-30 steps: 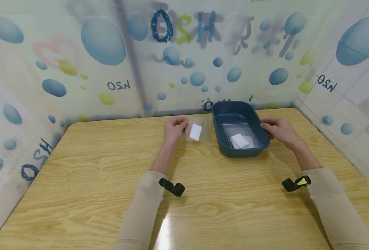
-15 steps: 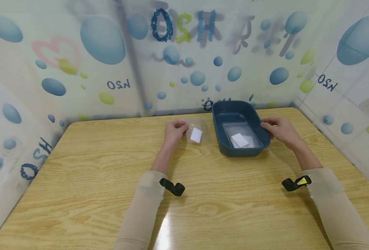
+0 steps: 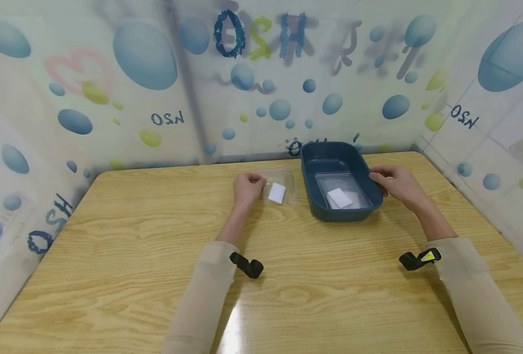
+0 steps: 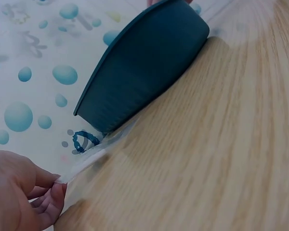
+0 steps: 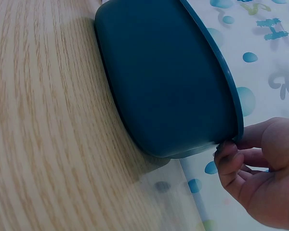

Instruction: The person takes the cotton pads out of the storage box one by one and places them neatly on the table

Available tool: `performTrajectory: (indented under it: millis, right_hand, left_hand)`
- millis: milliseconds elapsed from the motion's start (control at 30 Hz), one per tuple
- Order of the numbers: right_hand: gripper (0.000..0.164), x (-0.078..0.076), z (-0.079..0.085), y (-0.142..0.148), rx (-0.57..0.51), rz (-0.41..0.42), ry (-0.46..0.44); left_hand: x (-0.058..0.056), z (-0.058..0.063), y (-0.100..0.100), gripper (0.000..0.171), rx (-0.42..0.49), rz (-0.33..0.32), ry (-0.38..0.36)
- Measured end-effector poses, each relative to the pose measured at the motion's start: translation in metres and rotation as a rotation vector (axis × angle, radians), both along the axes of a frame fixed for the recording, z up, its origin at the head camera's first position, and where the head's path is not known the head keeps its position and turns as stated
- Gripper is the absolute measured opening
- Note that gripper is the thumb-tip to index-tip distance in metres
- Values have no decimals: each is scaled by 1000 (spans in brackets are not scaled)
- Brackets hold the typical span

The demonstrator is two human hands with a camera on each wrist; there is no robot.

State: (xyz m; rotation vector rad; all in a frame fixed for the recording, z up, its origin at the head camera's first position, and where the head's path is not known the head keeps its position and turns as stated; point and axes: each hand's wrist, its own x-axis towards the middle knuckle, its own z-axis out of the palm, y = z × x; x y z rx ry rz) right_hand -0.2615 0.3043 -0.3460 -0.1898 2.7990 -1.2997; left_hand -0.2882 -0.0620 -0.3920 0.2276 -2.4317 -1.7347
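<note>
Between thumb and fingers, my left hand (image 3: 248,189) pinches the left edge of a clear zip bag (image 3: 289,189). A small white rectangle (image 3: 276,193) shows in the bag, which lies at the table's far side. Just right of it stands a dark blue plastic basin (image 3: 343,215). Its right rim is gripped by my right hand (image 3: 394,184); the right wrist view shows the thumb and fingers at the rim of the basin (image 5: 168,82). Inside the basin lie more clear bags (image 3: 354,187) with white pieces (image 3: 340,197); how many overlap I cannot tell.
The wood-grain table (image 3: 155,275) runs up to a printed curtain (image 3: 243,103) with blue bubbles, close behind the basin. A second curtain side (image 3: 500,147) borders the table on the right. Each sleeve carries a black wrist camera (image 3: 247,265).
My left hand has come slightly nearer, and the bag now lies flatter, with its zip edge at the back showing. The right hand and the basin have stayed in place.
</note>
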Motion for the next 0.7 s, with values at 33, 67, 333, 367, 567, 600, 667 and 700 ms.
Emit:
performTrajectory:
  millis: [33,67,333,367,567,600,667,700]
  right_hand:
    - [45,0,0,0,-2,1,0]
    - [45,1,1,-1,-1,1,1]
    - [46,-2,-1,0,0,1,-10]
    - [47,-2,-1,1,-1,1,-11]
    - [47,-1,0,1,-8,3,-7]
    - [46,0,0,0,-8,3,-6]
    - [46,0,1,0,-6,1,-2]
    - [46,1,1,0,-5,1,-1]
  left_hand:
    - [0,0,0,14,-14,2,-1]
    - [0,-1,0,14,-25,3,0]
    - [1,1,3,15,-137,16,19]
    - [1,1,3,15,-148,17,19]
    - [1,3,3,17,-187,16,-2]
    - [2,3,3,17,-195,11,-11]
    - [3,6,2,19,-215,-4,-24]
    - [3,7,2,19,-224,-11,-30]
